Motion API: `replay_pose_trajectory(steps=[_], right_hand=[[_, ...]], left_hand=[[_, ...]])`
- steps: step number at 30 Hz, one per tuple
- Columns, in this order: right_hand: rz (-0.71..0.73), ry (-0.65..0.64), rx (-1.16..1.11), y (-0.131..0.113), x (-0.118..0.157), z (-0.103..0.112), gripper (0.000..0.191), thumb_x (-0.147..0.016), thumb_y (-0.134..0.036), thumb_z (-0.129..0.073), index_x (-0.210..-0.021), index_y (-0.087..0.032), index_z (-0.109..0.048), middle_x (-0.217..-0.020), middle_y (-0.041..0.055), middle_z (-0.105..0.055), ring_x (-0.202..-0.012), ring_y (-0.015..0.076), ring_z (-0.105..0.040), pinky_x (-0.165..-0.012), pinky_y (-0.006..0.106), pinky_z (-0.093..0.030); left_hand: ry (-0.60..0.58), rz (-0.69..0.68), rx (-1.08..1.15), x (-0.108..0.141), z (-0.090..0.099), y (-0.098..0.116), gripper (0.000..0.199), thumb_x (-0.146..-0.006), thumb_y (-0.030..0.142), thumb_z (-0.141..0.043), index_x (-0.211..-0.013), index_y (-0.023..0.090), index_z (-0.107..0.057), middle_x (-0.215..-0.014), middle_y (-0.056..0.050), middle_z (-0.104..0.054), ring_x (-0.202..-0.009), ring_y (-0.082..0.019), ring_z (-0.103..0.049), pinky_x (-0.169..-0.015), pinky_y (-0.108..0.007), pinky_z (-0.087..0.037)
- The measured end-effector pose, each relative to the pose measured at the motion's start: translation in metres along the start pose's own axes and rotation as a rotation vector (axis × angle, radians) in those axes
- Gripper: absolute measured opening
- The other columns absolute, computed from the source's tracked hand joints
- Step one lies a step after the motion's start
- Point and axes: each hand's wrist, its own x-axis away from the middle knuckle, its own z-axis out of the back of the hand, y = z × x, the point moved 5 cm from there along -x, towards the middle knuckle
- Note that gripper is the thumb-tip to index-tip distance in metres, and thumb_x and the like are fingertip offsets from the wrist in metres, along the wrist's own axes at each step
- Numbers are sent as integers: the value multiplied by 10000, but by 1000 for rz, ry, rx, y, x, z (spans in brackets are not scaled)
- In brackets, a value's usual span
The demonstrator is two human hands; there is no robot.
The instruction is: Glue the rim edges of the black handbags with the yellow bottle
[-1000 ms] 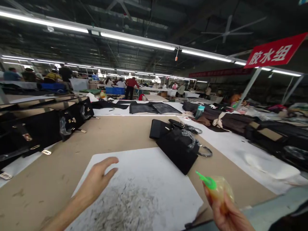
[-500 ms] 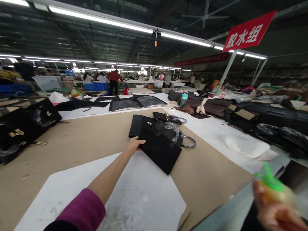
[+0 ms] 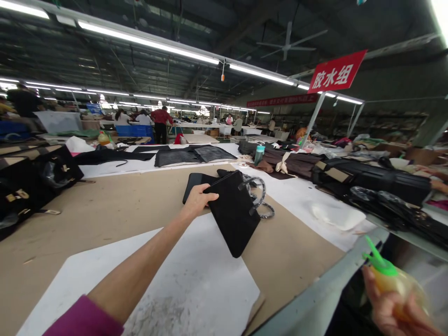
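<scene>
My left hand (image 3: 199, 201) grips the left edge of a black handbag panel (image 3: 234, 212), thumb on top and the other fingers mostly hidden beneath. Ring handles in clear plastic wrap (image 3: 259, 191) stick out on its far right side. The panel is tilted up above the table, and another black piece (image 3: 196, 183) lies behind it. At the lower right, past the table edge, my right hand (image 3: 388, 303) is wrapped round a squeeze bottle (image 3: 399, 284) with a green nozzle cap and yellowish contents.
White paper (image 3: 196, 280) lies on the brown board (image 3: 115, 210) in front of me. Black handbags (image 3: 38, 182) stand at the left. Stacked black pieces (image 3: 371, 182), a teal-lidded bottle (image 3: 259, 155) and dark brown material (image 3: 297, 161) lie to the right. People work farther back.
My left hand has lifted the black handbag panel and tilted it up from the pieces under it. The squeeze bottle in my right hand sits slightly lower in view.
</scene>
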Motion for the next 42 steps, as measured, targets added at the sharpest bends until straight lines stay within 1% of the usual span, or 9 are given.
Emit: replay_pose_trajectory(steps=[6, 11, 18, 24, 26, 32, 35, 38, 42], right_hand=[[112, -185, -29, 24, 15, -15, 742, -805, 87, -355, -1445, -286, -326, -1153, 109, -658, -988, 186, -665, -519, 180, -586], [138, -353, 76, 50, 45, -43, 543, -860, 32, -487, -1348, -205, -485, -1199, 150, -633, -1027, 171, -649, -609, 145, -582], [8, -430, 55, 102, 64, -72, 492, -918, 32, -406, -1338, -216, -476, -1187, 119, -647, -1060, 156, -634, -629, 143, -579], [-66, -448, 73, 135, 63, -81, 475, -912, -1, -487, -1313, -254, -505, -1231, 86, -628, -1110, 155, -605, -634, 132, -568], [-104, -443, 65, 145, 63, -84, 505, -897, 2, -511, -1338, -243, -484, -1231, 97, -627, -1086, 155, -619, -635, 132, -564], [-196, -328, 0, 188, 75, -120, 438, -930, -71, -495, -1349, -192, -466, -1116, 103, -674, -943, 144, -677, -564, 121, -548], [-246, -409, 3, 219, 78, -157, 422, -907, -77, -552, -1307, -202, -501, -1060, 77, -692, -886, 144, -688, -575, 140, -557], [-287, -529, 16, 252, 72, -184, 412, -876, -74, -603, -1263, -193, -530, -1025, 70, -700, -836, 153, -695, -642, 204, -586], [-308, -567, -6, 284, 64, -185, 393, -861, -74, -619, -1235, -175, -549, -994, 62, -709, -830, 141, -691, -698, 220, -582]], left_hand=[[100, -422, -407, 92, 10, 85, 78, -658, 244, -586, -632, 171, -582, -807, -9, -615, -762, -172, -555, -693, -269, -416], [275, -474, -595, 164, 50, 94, 170, -724, 301, -577, -601, 185, -569, -1025, -38, -638, -826, -195, -583, -755, -277, -433], [369, -389, -474, 216, 117, 70, 155, -717, 303, -647, -619, 184, -632, -1110, -49, -636, -936, -222, -586, -810, -274, -435], [379, -159, 98, 230, 163, 25, 204, -614, 261, -801, -627, 161, -624, -622, 25, -623, -605, -126, -574, -592, -205, -464], [430, -95, 360, 232, 170, 2, 198, -587, 183, -815, -659, 156, -633, -609, 21, -642, -560, -121, -594, -559, -197, -491], [567, 17, 939, 232, 155, -73, 404, -774, 26, -589, -1125, 215, -657, -895, -34, -748, -906, -208, -701, -774, -259, -579], [629, 66, 1033, 235, 141, -97, 458, -861, 61, -531, -1275, 249, -578, -946, -19, -748, -1005, -202, -671, -823, -236, -568], [643, 60, 1110, 238, 131, -103, 507, -902, 27, -442, -1345, 262, -516, -959, -17, -747, -1022, -182, -659, -852, -230, -557], [652, 53, 1231, 241, 127, -95, 528, -950, 32, -313, -1421, 246, -415, -942, -24, -749, -999, -170, -668, -864, -253, -562]])
